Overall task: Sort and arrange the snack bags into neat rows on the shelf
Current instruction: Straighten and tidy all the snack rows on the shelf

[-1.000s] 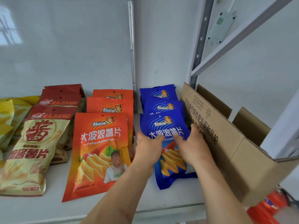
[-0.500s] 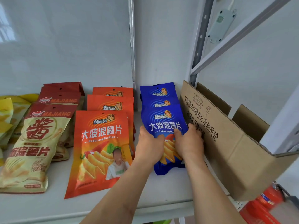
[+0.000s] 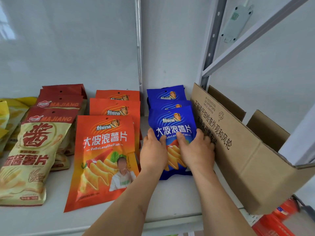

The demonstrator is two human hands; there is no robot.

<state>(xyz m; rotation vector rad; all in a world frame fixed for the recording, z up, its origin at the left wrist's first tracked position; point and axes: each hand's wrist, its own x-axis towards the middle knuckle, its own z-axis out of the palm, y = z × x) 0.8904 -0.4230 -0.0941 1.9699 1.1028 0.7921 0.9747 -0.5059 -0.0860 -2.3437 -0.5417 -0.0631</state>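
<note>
A blue chip bag lies at the front of a row of three blue bags on the white shelf. My left hand grips its left edge, thumb on the face. My right hand grips its right edge beside the cardboard box. Left of them lies a row of three orange chip bags, overlapping front to back. Further left is a row of cream-and-red Majiang bags. Yellow bags show at the far left edge.
An open cardboard box stands on the shelf's right end, touching the blue row. A grey upright post and a slanted brace rise behind it. Red objects sit below the shelf at right. A white back wall closes the shelf.
Both hands have pushed the front blue bag further back onto the shelf, so it overlaps more of the blue bags behind it. The other rows have not moved.
</note>
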